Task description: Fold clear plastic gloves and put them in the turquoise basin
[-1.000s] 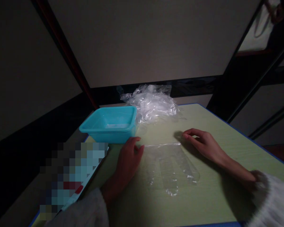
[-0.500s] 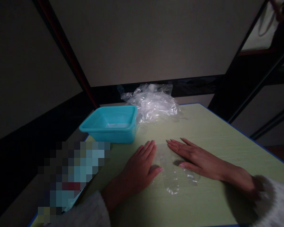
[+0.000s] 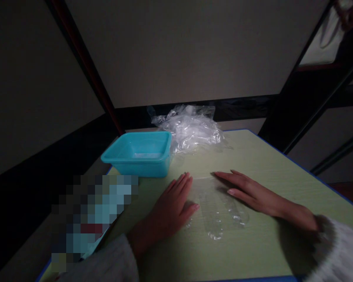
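Note:
A thin, clear disposable plastic glove (image 3: 209, 203) lies spread on the table, its rounded finger ends toward me. My left hand (image 3: 172, 205) rests flat over the glove's left side, fingers stretched out and thumb apart. At the glove's upper right is my right hand (image 3: 250, 192), fingers extended and turned partly onto its edge. Its fingertips are close to the film; whether they touch it I cannot tell. Neither hand grips anything. Part of the glove is hidden under my left hand.
A turquoise plastic basin (image 3: 141, 168) stands at the table's back left. Beside it lies a crumpled heap of clear plastic film (image 3: 191, 129). A pixelated patch covers something at the left edge. The pale green table (image 3: 270, 250) has blue edging, with panels behind it.
My right hand has shifted slightly right and tilted up, uncovering more of the glove's right side. My left hand stays flat in nearly the same spot.

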Demonstrator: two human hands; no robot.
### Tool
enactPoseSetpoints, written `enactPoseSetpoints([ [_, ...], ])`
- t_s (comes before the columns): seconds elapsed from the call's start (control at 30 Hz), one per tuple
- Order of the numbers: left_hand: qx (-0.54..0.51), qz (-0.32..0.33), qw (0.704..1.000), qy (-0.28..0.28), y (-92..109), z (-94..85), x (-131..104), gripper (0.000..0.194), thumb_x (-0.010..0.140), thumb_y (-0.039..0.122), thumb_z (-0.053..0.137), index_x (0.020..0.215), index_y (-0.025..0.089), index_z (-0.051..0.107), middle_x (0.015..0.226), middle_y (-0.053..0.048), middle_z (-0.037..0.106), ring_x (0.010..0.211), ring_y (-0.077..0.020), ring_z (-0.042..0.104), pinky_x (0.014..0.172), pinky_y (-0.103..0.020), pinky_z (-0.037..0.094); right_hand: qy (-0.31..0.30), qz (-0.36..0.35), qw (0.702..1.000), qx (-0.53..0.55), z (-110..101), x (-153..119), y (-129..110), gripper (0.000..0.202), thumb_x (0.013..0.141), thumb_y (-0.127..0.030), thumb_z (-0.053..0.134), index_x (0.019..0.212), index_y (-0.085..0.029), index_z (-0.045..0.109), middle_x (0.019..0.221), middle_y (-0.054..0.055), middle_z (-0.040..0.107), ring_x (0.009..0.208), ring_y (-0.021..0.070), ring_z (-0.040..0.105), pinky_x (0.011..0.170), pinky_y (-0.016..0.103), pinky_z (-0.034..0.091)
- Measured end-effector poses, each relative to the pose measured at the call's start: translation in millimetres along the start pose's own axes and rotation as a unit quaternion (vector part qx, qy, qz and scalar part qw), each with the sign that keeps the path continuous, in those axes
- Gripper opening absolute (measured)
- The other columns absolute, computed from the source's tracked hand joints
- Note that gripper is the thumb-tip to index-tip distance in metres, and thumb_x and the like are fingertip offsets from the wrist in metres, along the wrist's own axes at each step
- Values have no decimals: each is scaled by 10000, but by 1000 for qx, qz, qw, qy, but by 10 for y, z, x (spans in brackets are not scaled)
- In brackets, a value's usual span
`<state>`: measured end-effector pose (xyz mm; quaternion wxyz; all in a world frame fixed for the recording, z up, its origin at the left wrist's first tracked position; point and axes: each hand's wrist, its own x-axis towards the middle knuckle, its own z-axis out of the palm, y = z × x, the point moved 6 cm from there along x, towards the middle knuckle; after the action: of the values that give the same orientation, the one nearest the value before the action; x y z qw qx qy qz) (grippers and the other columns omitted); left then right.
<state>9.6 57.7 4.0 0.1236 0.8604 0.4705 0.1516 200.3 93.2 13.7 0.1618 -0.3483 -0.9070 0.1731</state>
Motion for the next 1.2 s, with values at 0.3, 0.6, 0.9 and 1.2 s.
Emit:
enactPoseSetpoints([
  [0.3,-28,-30,981,188,-87,-203,-64,332,873,213,399,1189,127,456,982,-96,677,914,-232,625,832,-414,495,98,46,992,69,-162,49,12,312,942,-377,335,1116,-186,509,1101,107,625,988,225,597,871,428,489],
  [0.6,4,-9,985,173,-93,-216,4,328,880,193,402,1201,128,423,1016,-99,671,971,-229,614,917,-441,446,104,34,993,54,-181,53,22,280,940,-324,341,1109,-185,515,1083,102,617,983,214,584,852,417,486],
  [0.9,29,-26,991,125,-159,-133,57,360,884,208,396,1231,115,397,1232,-159,560,1186,-245,495,1031,-490,332,60,-15,998,-20,-147,65,-2,327,949,-296,316,1143,-163,543,1135,113,619,1024,220,575,882,436,473],
  [1.2,-66,110,980,153,186,-264,-43,278,860,160,409,1131,180,466,1054,-58,671,1036,-176,592,1037,-416,347,85,5,996,-28,-179,55,29,358,949,-337,301,1126,-154,553,1098,127,633,987,225,597,845,442,498],
])
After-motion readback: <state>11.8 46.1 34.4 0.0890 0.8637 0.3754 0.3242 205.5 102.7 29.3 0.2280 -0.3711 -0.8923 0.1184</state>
